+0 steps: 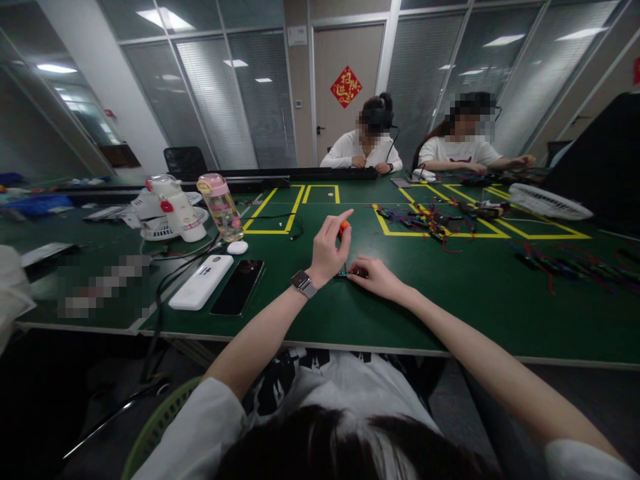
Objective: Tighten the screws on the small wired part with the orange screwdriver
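The left forearm [260, 340], bare, reaches from 7 o'clock toward 1 o'clock, ending at a raised left hand [327, 245]. Its index finger [342, 217] points out between 1 and 2 o'clock, with the thumb [345, 244] bent in from below as in a pinch. The bare right forearm [465, 330] stretches from 4 o'clock toward 10 o'clock, the wrist [407, 292] nearly straight. The right hand [377, 277] sits lower, at 4 o'clock from the left, near it, fingertips gathered toward 9 o'clock. Dark hair [305, 443] shows at 6 o'clock.
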`<state>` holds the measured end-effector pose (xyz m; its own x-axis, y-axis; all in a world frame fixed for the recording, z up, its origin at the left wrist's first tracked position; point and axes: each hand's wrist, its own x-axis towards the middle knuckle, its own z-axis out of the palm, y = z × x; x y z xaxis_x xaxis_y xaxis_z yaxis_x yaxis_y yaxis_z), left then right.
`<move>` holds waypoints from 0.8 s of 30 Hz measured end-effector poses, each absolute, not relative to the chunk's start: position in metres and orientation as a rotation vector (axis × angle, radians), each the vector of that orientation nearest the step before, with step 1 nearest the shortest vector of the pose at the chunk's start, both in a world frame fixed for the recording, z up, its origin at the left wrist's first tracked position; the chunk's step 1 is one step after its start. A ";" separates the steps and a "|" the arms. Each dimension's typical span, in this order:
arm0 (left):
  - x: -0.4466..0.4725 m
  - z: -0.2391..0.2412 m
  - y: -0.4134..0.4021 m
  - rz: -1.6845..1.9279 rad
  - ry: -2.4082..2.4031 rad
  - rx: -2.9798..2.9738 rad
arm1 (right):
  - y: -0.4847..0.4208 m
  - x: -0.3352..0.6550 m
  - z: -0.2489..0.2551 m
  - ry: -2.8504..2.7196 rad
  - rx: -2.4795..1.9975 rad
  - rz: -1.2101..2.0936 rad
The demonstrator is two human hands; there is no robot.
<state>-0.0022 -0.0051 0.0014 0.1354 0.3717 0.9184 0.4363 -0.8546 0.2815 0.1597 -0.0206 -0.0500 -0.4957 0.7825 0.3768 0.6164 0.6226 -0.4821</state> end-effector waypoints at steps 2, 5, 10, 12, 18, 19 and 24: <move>-0.002 0.000 -0.005 -1.909 -0.831 -2.347 | -0.021 0.160 -0.049 -2.280 -1.098 0.383; -0.003 0.000 -0.004 -1.944 -0.811 -2.390 | -0.022 0.159 -0.048 -2.283 -1.101 0.378; -0.003 0.002 -0.005 -1.881 -0.779 -2.342 | -0.021 0.160 -0.049 -2.282 -1.102 0.374; -0.002 0.002 -0.005 -1.863 -0.792 -2.273 | -0.021 0.159 -0.049 -2.280 -1.106 0.374; -0.002 0.002 -0.003 -1.862 -0.803 -2.198 | -0.020 0.159 -0.050 -2.272 -1.111 0.362; -0.002 0.003 -0.004 -1.862 -0.807 -2.203 | -0.020 0.159 -0.050 -2.273 -1.111 0.363; -0.002 0.004 -0.007 -1.869 -0.844 -2.269 | -0.020 0.159 -0.051 -2.278 -1.097 0.383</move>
<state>-0.0019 -0.0068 0.0038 0.1026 0.3581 0.9280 0.4593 -0.8446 0.2751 0.1593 -0.0197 -0.0507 -0.4963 0.7838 0.3734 0.6184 0.6210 -0.4816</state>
